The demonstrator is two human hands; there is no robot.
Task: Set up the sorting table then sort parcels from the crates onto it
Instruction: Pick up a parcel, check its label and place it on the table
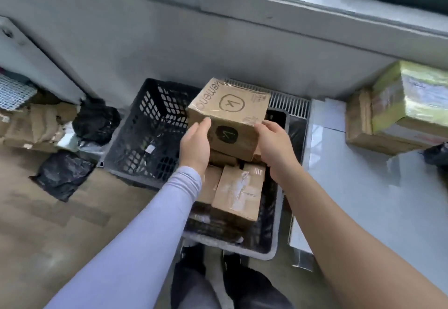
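While the left hand point(195, 145) and right hand point(275, 142) press with near-straight fingers against opposite sides of a brown cardboard parcel point(229, 117), that parcel sits raised above the far end of a dark crate point(271, 231). More taped cardboard parcels point(238, 192) lie packed in the crate below. A black perforated crate point(150, 129) stands just beside it on the left. Wrapped parcels point(402, 105) rest on the grey table's point(363, 187) far edge.

Head-worn view — looking steeply down, close.
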